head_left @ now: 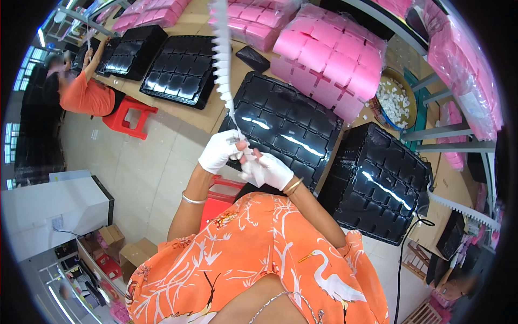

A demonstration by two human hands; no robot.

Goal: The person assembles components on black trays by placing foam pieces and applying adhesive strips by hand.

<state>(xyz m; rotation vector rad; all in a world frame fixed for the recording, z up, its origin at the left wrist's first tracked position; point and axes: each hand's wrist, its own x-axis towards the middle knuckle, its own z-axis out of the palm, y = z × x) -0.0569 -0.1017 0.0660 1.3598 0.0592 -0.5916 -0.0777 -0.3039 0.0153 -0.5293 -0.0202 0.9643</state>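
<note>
A white toothed strip [222, 70] hangs down from above, its lower end running into my hands. My left hand [218, 151], in a white glove with bare fingertips, pinches that end. Close against it, my right hand [274, 171], gloved the same way, is closed on the strip's white end; the fingers partly hide what lies between them. Just beyond my hands is a stack of glossy black compartment trays [286, 121].
More black tray stacks stand to the right [377, 183] and along the bench at left [181, 67]. Pink foam dividers [329, 54] are piled behind. A round basket [413, 108] holds small white pieces. A person in orange [89, 97] works near a red stool [132, 116].
</note>
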